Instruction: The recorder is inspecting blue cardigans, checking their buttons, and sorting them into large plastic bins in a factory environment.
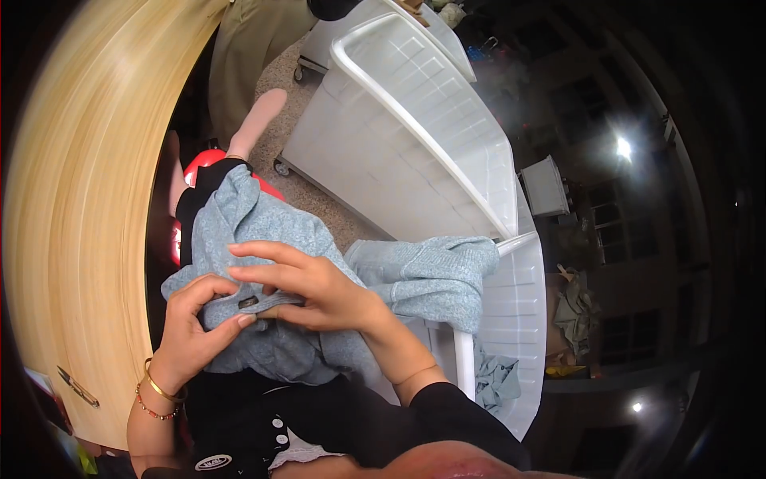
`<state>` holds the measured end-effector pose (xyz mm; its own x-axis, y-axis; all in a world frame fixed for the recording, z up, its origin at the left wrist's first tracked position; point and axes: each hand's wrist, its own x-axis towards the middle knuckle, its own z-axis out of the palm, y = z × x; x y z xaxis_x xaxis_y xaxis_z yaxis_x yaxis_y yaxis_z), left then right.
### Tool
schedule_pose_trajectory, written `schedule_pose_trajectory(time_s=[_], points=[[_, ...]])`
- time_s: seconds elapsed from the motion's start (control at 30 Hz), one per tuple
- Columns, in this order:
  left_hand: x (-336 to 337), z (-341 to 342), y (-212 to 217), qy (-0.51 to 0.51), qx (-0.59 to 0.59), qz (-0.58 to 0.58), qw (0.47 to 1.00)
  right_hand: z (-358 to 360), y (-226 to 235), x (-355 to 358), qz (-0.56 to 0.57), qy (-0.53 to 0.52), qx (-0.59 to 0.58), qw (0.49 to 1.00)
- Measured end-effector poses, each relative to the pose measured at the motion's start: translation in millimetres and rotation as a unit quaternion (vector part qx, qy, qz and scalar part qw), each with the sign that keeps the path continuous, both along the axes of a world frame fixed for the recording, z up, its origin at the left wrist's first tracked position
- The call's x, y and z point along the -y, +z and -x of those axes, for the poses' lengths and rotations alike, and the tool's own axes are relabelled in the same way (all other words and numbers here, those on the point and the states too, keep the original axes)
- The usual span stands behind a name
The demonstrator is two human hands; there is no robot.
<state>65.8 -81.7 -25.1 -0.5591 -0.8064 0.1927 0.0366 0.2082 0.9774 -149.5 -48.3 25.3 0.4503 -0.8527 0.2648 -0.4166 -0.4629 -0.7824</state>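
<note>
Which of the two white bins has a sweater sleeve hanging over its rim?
The nearer white bin at lower right: the light blue sweater drapes a sleeve over its rim. The farther white bin carries none.

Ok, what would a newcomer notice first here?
Both hands, left hand and right hand, pinch the neckline of a light blue sweater at centre frame, around a small dark label. One sleeve drapes right over the rim of a white bin. A pale wooden table curves along the left.

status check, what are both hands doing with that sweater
Left hand and right hand both pinching the collar of the light blue knit sweater. One sleeve draped over white plastic bin rim. Nothing blocking.
</note>
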Motion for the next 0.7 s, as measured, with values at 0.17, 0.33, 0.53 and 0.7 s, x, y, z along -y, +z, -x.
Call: schedule_pose_trajectory(time_s=[0.17, 0.33, 0.53, 0.7], points=[[-1, -2, -3, 0.003, -0.006, -0.008, 1.0, 4, -14, 10, -0.11, 0.066, 0.076, 0.989], [-5, 0, -5, 0.032, 0.008, -0.005, 0.999, 3, -21, 7, -0.157, -0.012, 0.054, 0.986], [-15, -13, -5, 0.036, 0.053, 0.021, 0.998, -2, -32, 6, -0.257, 0.028, 0.118, 0.959], [-2, -6, -2, 0.003, 0.065, 0.075, 0.995, 13, -30, 8, -0.248, -0.01, 0.101, 0.963]])
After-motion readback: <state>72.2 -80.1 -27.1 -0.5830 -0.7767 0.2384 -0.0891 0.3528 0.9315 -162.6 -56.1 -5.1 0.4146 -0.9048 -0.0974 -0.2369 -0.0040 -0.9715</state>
